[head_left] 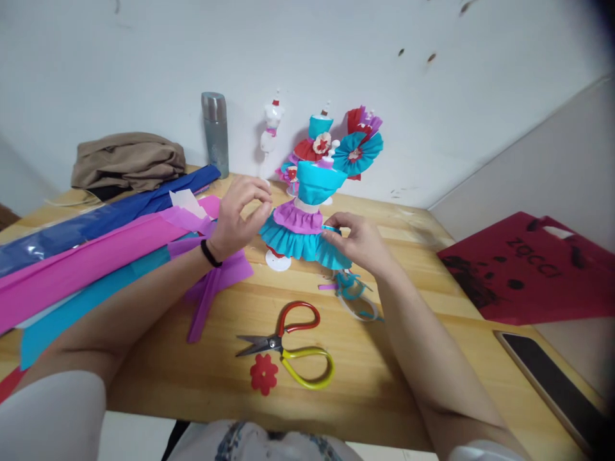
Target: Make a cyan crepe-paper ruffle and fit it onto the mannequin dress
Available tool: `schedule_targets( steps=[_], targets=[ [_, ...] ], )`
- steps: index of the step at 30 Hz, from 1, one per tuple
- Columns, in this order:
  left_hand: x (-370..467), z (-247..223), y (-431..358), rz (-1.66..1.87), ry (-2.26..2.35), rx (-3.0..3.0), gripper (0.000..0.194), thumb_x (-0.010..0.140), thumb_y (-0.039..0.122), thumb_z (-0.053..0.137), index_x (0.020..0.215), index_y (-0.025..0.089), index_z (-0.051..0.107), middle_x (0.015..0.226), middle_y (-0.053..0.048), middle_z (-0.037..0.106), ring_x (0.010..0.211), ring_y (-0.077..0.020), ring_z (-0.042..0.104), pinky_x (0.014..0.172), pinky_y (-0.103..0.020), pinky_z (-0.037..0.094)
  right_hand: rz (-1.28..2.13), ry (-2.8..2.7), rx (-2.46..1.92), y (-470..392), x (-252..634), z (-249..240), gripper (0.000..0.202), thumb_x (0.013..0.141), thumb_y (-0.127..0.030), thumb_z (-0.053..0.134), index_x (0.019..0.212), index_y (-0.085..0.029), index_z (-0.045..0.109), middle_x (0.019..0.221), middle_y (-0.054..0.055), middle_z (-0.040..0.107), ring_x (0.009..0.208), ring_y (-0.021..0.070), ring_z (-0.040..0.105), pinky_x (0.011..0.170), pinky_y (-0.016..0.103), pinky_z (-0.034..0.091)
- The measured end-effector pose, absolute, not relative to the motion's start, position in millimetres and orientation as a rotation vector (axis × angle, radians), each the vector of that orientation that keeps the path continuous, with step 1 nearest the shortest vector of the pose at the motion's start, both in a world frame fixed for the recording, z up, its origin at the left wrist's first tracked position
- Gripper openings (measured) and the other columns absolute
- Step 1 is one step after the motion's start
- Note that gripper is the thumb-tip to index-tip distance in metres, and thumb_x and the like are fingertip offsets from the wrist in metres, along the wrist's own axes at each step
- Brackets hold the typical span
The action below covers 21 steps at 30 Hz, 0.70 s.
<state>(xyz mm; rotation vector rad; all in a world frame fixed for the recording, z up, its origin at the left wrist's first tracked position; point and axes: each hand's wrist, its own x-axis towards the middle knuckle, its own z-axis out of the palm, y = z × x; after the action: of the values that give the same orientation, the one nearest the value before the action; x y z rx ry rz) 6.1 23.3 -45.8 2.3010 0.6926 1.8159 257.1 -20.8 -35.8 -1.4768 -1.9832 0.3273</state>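
A small dress form (pixel 323 182) stands on the table in front of me, wrapped in a turquoise crepe paper bodice and tiered ruffled skirt, one tier purple. My left hand (pixel 245 211) is at the skirt's left side, fingers curved and thumb apart, with nothing seen between them. At the right side of the skirt, my right hand (pixel 353 238) pinches a thin blue strip (pixel 330 228) between thumb and fingers. Nearer me lie open scissors (pixel 275 343), with one red and one yellow handle, and a red paper flower (pixel 264 374).
Crepe paper sheets (pixel 96 262) spread across the left. Behind stand a metal flask (pixel 216 137), a bare white form (pixel 270 134) and other dressed forms (pixel 358 150). Ribbon scraps (pixel 353 291) lie near my right wrist. A red bag (pixel 519 269) and phone (pixel 548 384) are right.
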Motion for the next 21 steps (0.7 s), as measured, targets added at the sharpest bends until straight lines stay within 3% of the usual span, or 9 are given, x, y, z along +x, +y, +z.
schedule_targets(
  steps=[2, 5, 8, 16, 21],
  targets=[
    [7.6, -46.3, 16.1, 1.853, 0.551, 2.673, 0.008, 0.089, 0.029, 0.059, 0.091, 0.023, 0.063, 0.093, -0.005, 0.071, 0.091, -0.0217, 0.064, 0.087, -0.041, 0.047, 0.320, -1.981, -1.475, -20.4, 257.7, -36.3, 0.014, 0.078, -0.033, 0.061, 0.070, -0.021, 0.061, 0.074, 0.005, 0.068, 0.071, 0.0213, 0.060, 0.067, 0.033, 0.043],
    [12.4, -50.3, 7.1, 1.759, 0.389, 3.018, 0.027, 0.086, 0.041, 0.066, 0.107, 0.023, 0.064, 0.100, -0.006, 0.072, 0.094, -0.0245, 0.064, 0.083, -0.041, 0.048, 0.310, -1.984, -1.485, -19.9, 258.6, -36.5, 0.016, 0.079, -0.035, 0.060, 0.071, -0.021, 0.061, 0.074, 0.006, 0.068, 0.071, 0.0215, 0.060, 0.067, 0.034, 0.043],
    [17.7, -54.5, 0.5, 1.713, 0.472, 3.099, 0.033, 0.087, 0.041, 0.067, 0.113, 0.021, 0.064, 0.101, -0.007, 0.073, 0.097, -0.0260, 0.064, 0.087, -0.042, 0.047, 0.299, -1.986, -1.489, -19.7, 259.6, -36.3, 0.016, 0.079, -0.035, 0.060, 0.072, -0.021, 0.062, 0.076, 0.006, 0.069, 0.073, 0.0223, 0.061, 0.069, 0.035, 0.044],
    [24.7, -53.9, -4.2, 1.760, 0.577, 3.117, 0.019, 0.090, 0.024, 0.062, 0.108, 0.019, 0.063, 0.089, -0.005, 0.071, 0.088, -0.0219, 0.063, 0.082, -0.038, 0.049, 0.261, -1.985, -1.521, -20.5, 260.1, -34.3, 0.011, 0.080, -0.031, 0.063, 0.074, -0.021, 0.062, 0.080, 0.007, 0.071, 0.079, 0.0242, 0.064, 0.072, 0.035, 0.045],
    [29.2, -50.7, -10.9, 1.700, 0.817, 3.097, 0.010, 0.089, 0.027, 0.060, 0.096, 0.021, 0.063, 0.090, -0.008, 0.068, 0.083, -0.0240, 0.060, 0.075, -0.041, 0.047, 0.245, -1.998, -1.508, -20.7, 260.5, -33.5, 0.011, 0.080, -0.030, 0.063, 0.074, -0.021, 0.061, 0.080, 0.007, 0.071, 0.078, 0.0238, 0.063, 0.071, 0.035, 0.044]
  ],
)
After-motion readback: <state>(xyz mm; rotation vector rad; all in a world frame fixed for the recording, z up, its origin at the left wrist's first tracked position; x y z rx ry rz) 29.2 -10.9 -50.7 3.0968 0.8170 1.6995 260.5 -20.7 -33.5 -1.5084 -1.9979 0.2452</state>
